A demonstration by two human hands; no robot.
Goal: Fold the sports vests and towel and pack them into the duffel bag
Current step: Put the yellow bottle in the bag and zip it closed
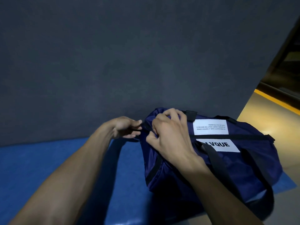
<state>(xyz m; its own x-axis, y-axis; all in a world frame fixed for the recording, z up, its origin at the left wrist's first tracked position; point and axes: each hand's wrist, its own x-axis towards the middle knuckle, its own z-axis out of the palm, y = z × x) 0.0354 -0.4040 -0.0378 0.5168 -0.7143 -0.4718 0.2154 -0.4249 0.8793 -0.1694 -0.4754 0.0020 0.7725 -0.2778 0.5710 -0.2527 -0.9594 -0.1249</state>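
Both forearms reach in; I see my right hand (pixel 168 137) gripping the navy duffel bag (pixel 219 169) on the blue mat (pixel 48 159), my left hand (pixel 125 128) pinching its black end strap (pixel 143 127).

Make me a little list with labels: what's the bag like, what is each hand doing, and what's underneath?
bag: navy duffel bag, black straps, white label on top
zipper: looks closed along the top
left hand: pinches a black tab at the bag's end
right hand: grips the fabric at the same end
underneath: blue mat
behind: dark grey wall
vests and towel: not visible
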